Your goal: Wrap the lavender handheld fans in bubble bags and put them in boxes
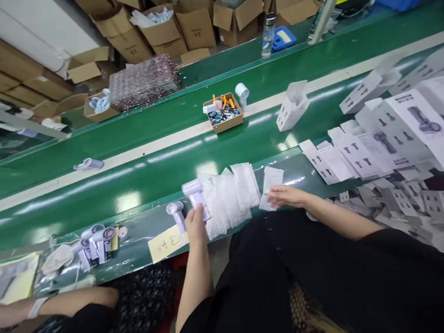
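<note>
My left hand [196,225] is closed round the handle of a pale purple handheld fan [194,188], lifted beside a stack of white bubble-wrap bags [227,199]. A single bubble-wrap bag [273,178] lies to the right of that stack. Over this bag is my right hand [287,196], its fingers stretched out and slightly blurred; whether they touch the bag is hard to see. Another purple handheld fan [175,212] rests left of my left hand, partly on a yellow paper sign [164,243] with handwriting.
White printed boxes [374,138] crowd the right side. One open box [293,105] stands on the green conveyor [166,157], near a carton of small parts [226,118]. Several fans [95,243] lie at left, close to a co-worker's arm [72,303]. Cardboard boxes [194,27] line the back.
</note>
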A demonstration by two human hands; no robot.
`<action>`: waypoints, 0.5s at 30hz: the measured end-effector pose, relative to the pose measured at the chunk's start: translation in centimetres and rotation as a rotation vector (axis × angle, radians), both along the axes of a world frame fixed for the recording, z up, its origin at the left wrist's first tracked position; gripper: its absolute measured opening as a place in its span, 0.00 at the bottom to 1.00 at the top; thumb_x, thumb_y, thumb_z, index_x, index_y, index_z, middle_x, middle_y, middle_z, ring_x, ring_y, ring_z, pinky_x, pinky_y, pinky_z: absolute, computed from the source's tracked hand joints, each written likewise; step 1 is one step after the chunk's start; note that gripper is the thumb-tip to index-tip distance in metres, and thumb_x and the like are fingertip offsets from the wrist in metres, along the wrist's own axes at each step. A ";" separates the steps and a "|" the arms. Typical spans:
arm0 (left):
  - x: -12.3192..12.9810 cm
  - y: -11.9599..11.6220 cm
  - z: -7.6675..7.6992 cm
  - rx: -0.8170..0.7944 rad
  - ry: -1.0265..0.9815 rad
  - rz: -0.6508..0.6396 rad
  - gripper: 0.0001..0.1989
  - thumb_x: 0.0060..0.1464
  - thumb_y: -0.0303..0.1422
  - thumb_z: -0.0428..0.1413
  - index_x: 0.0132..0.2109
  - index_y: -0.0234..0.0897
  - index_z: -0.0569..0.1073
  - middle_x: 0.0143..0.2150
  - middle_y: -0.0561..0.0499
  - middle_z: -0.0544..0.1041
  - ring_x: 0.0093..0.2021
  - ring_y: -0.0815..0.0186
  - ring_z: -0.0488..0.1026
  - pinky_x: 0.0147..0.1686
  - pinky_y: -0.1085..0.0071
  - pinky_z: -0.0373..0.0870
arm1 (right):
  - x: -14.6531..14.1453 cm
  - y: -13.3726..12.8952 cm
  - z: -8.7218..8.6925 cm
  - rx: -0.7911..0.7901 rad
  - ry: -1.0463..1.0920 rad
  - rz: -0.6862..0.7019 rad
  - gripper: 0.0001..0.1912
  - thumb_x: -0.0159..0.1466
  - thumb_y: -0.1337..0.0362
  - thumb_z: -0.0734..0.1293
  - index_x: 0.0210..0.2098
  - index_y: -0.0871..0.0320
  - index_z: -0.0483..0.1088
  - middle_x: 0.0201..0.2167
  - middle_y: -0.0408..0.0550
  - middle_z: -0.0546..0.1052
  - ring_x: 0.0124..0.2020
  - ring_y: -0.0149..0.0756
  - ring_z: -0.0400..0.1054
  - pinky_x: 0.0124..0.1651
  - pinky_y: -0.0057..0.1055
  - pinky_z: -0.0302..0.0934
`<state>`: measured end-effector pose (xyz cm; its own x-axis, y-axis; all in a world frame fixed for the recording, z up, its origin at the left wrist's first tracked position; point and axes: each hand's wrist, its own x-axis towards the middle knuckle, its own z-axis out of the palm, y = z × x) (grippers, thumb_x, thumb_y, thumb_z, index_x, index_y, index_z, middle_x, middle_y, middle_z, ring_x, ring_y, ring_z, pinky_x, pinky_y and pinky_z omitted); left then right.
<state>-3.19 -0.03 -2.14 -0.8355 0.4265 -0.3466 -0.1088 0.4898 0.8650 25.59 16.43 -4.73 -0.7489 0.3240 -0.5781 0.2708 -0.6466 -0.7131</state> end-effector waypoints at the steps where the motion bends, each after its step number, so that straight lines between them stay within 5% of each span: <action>1: 2.2 1.6 0.3 0.092 -0.112 -0.129 0.21 0.43 0.49 0.57 0.32 0.32 0.71 0.22 0.55 0.67 0.21 0.71 0.62 0.20 0.75 0.56 | -1.0 -0.6 -0.1 -0.106 0.108 -0.106 0.21 0.53 0.51 0.72 0.39 0.59 0.68 0.41 0.52 0.76 0.37 0.36 0.72 0.38 0.33 0.67; 3: 6.5 4.6 0.1 0.127 -0.307 -0.465 0.21 0.46 0.49 0.57 0.32 0.32 0.71 0.22 0.54 0.67 0.21 0.72 0.62 0.20 0.76 0.57 | -2.7 -0.8 0.0 -0.230 0.286 -0.313 0.20 0.56 0.53 0.71 0.43 0.57 0.67 0.46 0.52 0.75 0.42 0.38 0.72 0.43 0.38 0.68; 5: 9.7 6.6 -1.2 0.099 -0.404 -0.856 0.22 0.51 0.50 0.53 0.38 0.32 0.71 0.27 0.50 0.70 0.26 0.69 0.67 0.24 0.73 0.63 | -3.0 0.1 0.3 -0.223 0.334 -0.532 0.15 0.58 0.58 0.70 0.41 0.58 0.68 0.40 0.51 0.76 0.38 0.37 0.72 0.40 0.37 0.69; 8: 11.8 8.2 -4.4 0.001 -0.092 -1.311 0.22 0.51 0.44 0.56 0.48 0.34 0.69 0.42 0.44 0.72 0.44 0.59 0.69 0.42 0.63 0.68 | -0.7 1.7 0.7 -0.137 0.267 -0.832 0.08 0.59 0.64 0.68 0.37 0.60 0.68 0.29 0.47 0.76 0.28 0.32 0.70 0.31 0.31 0.70; 11: 12.5 9.5 -8.0 -0.167 0.374 -1.639 0.23 0.45 0.33 0.62 0.50 0.38 0.69 0.50 0.43 0.67 0.55 0.55 0.62 0.55 0.59 0.60 | 3.2 2.0 0.9 -0.155 0.235 -0.911 0.07 0.60 0.66 0.67 0.38 0.59 0.66 0.28 0.45 0.75 0.27 0.33 0.70 0.28 0.31 0.70; 15: 13.7 11.4 -10.5 -0.276 0.491 -1.805 0.08 0.49 0.26 0.58 0.39 0.36 0.74 0.45 0.42 0.69 0.52 0.54 0.64 0.52 0.61 0.62 | 7.5 -0.1 1.0 -0.204 0.234 -0.885 0.14 0.54 0.73 0.68 0.39 0.59 0.65 0.29 0.45 0.75 0.29 0.35 0.72 0.32 0.33 0.72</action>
